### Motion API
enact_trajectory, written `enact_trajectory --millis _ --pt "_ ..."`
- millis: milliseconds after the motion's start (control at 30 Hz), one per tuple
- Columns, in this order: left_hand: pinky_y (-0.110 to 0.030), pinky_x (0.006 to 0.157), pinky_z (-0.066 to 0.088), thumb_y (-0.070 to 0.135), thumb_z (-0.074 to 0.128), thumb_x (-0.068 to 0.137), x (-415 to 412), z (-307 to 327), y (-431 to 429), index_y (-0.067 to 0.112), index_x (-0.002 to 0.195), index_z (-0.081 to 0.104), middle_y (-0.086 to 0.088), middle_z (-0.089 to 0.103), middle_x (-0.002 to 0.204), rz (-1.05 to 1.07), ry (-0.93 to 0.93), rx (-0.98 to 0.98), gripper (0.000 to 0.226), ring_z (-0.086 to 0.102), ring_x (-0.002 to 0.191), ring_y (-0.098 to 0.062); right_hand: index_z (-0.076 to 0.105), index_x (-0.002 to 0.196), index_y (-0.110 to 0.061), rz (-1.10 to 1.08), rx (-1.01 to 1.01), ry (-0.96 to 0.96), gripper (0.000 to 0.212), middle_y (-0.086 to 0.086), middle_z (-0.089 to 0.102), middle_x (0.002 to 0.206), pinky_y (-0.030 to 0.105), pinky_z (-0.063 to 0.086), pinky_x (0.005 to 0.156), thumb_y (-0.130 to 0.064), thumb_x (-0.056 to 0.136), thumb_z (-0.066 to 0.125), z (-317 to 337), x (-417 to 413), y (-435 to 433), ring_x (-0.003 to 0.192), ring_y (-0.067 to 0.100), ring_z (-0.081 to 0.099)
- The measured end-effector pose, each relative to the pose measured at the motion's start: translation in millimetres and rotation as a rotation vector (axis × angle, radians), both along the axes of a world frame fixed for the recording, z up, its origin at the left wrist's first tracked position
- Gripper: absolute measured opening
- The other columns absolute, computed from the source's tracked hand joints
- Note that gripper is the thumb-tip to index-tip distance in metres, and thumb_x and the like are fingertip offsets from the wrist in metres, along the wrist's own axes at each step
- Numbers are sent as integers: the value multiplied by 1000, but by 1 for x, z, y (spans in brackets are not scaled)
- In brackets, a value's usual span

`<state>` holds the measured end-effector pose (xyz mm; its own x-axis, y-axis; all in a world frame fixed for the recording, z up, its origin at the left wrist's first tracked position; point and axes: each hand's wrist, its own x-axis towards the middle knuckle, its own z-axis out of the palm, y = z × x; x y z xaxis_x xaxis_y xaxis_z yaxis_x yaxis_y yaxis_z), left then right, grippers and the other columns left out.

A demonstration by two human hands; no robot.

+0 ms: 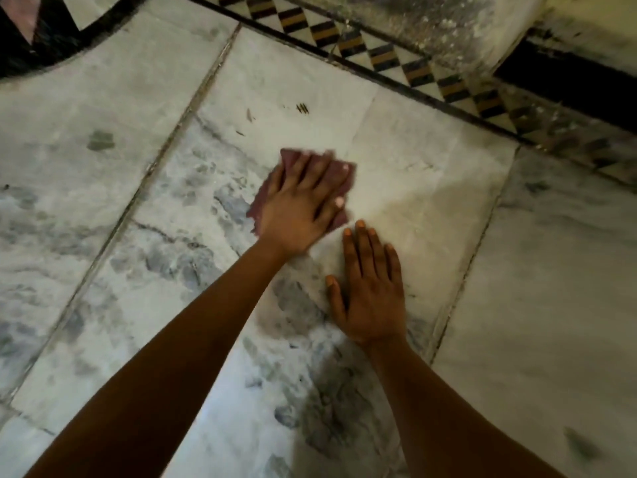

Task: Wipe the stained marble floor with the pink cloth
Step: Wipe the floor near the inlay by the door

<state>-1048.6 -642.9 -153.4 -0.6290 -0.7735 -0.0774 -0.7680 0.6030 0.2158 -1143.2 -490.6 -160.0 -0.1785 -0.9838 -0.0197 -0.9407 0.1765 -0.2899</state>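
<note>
The pink cloth [339, 172] lies flat on the white marble floor [413, 188] near the middle of the view. My left hand [300, 205] presses down on it with straight, spread fingers and covers most of it. My right hand [370, 291] lies flat on the bare marble just below and right of the cloth, fingers straight, holding nothing. Grey smudges and stains [179, 260] mark the slab left of and below my hands.
A black, yellow and white patterned tile border [379, 56] runs diagonally across the top right, with a dirty raised step [448, 19] beyond it. Dark grout lines [165, 146] divide the slabs. A small dark streak mark [302, 108] sits above the cloth.
</note>
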Motion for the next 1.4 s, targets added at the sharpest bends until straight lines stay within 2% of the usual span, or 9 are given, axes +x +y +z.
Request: enact_trajectory --millis 100,333,500,633,767,867,967,1167,1400 --pt "-47 112 16 46 26 95 49 -4 29 31 146 26 1 27 154 -57 -46 -60 53 23 141 -27 34 144 -5 2 -6 4 66 15 28 153 45 17 116 -42 90 34 0 -1 0 142 26 24" --pt "-53 115 3 43 22 97 -3 2 -65 33 148 16 0 10 159 338 -97 32 52 5 145 -29 32 145 -4 11 0 -8 66 16 27 153 45 16 116 -42 91 32 -1 0 1 143 28 23" --pt "-52 114 13 46 19 96 12 -1 21 31 149 14 -1 15 158 5 -100 -18 56 12 144 -28 34 144 -4 1 7 -14 65 16 28 153 45 18 116 -42 90 35 0 0 1 142 27 25" --pt "-50 112 19 44 24 95 96 0 69 34 147 17 -1 26 154 37 -102 -1 54 20 142 -29 28 147 -6 9 19 -25 67 14 23 155 45 15 116 -42 91 34 2 0 2 144 25 18" --pt "-51 114 12 45 19 95 117 1 6 29 147 24 -4 23 156 316 -112 24 55 17 142 -34 25 148 -6 7 44 -22 67 14 21 155 44 15 116 -44 92 32 1 0 3 145 25 17" --pt "-50 116 4 43 22 98 87 4 -69 31 149 15 -3 14 158 553 -70 39 53 7 144 -33 28 147 -5 6 47 -13 67 15 24 154 44 16 116 -43 92 33 0 0 3 143 26 21" --pt "-51 115 4 43 21 98 36 5 -129 30 150 11 -5 11 158 604 -64 58 54 3 144 -32 26 147 -6 10 42 -17 67 14 23 155 44 16 115 -43 92 32 -1 0 2 143 27 22" --pt "-48 116 5 46 21 96 -39 3 -104 27 150 11 -3 8 159 242 -87 22 58 4 145 -29 30 146 -6 -2 31 5 67 14 26 153 44 18 115 -43 90 33 -2 0 1 142 25 23" --pt "-45 114 18 44 25 97 71 -2 -14 27 147 27 -2 23 155 -370 -64 -83 52 18 143 -25 31 146 -6 4 -12 -22 66 13 25 154 45 18 115 -42 90 36 0 0 1 144 24 20"
